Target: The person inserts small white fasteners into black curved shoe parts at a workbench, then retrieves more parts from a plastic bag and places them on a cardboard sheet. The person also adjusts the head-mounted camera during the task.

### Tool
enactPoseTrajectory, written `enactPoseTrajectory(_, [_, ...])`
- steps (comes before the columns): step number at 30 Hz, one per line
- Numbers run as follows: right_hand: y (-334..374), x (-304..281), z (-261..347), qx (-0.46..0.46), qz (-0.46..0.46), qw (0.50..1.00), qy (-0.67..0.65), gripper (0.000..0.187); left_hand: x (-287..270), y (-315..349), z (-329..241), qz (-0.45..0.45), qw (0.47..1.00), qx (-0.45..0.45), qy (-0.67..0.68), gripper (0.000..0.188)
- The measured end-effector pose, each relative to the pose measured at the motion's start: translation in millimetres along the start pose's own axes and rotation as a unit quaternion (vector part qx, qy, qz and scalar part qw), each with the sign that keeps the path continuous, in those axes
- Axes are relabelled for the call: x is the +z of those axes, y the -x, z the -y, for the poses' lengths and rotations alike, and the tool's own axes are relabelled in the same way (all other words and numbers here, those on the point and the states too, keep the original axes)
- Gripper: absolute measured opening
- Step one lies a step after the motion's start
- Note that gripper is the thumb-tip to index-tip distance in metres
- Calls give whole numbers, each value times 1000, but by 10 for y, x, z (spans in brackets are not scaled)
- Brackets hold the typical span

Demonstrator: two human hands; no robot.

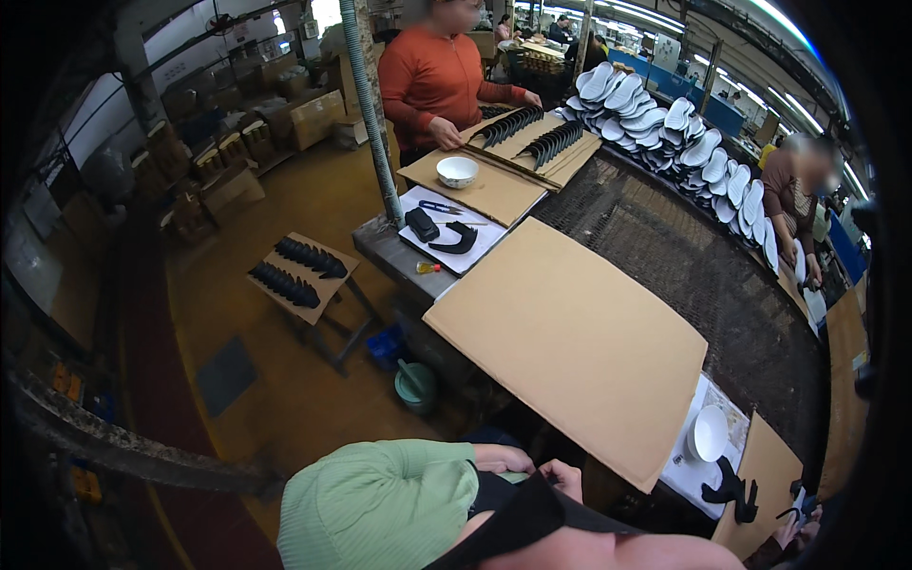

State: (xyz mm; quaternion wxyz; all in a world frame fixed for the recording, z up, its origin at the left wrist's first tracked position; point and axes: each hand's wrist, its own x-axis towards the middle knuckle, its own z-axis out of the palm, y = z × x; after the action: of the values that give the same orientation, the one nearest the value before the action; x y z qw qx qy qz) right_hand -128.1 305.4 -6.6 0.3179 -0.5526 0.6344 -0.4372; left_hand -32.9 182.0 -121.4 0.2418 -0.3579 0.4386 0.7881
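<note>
My left hand [508, 459] comes out of a light green sleeve [380, 503] and is held low, close to my body. Beside it, on the right, is my right hand [564, 478] with its fingers curled in. Both hands look closed near some dark cloth [494, 489]; whatever is between the fingers is hidden. Just beyond them, a large bare cardboard sheet [570, 342] lies on the work surface, touched by neither hand. A white bowl [708, 434] stands on a white sheet to the right, near black curved strips [731, 489] on another board.
Across the dark conveyor [741, 285], white shoe soles [684, 142] are piled. A person in orange [432, 85] handles a board with rows of black strips [513, 128]. On the left stand a small stool [304, 275] with black pieces and a green bucket [415, 387]. Another person's hands [798, 527] are at lower right.
</note>
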Motion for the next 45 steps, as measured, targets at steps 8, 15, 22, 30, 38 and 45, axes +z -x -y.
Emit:
enactPoseTrajectory(8, [64, 34, -177, -8, 7, 999, 41, 11, 73, 41, 68, -114, 981, 54, -148, 15])
enactPoseTrajectory(15, [246, 8, -444, 180, 9, 980, -88, 17, 28, 79, 11, 9, 1000, -18, -21, 18])
enactPoseTrajectory(22, [238, 20, -405, 340, 24, 815, -469, 18, -112, 321, -18, 108, 992, 62, 16, 22])
enactPoseTrajectory(30, [144, 137, -474, 392, 47, 804, -444, 10, -160, 606, -6, 33, 990, 133, -24, 14])
enactPoseTrajectory(38, [246, 404, -561, 269, -112, 880, -375, 14, -119, 506, 179, 19, 933, 345, -104, 11])
enactPoseTrajectory(45, [170, 214, -436, 375, -24, 842, -388, 17, -122, 419, 278, 5, 927, 358, -113, 11])
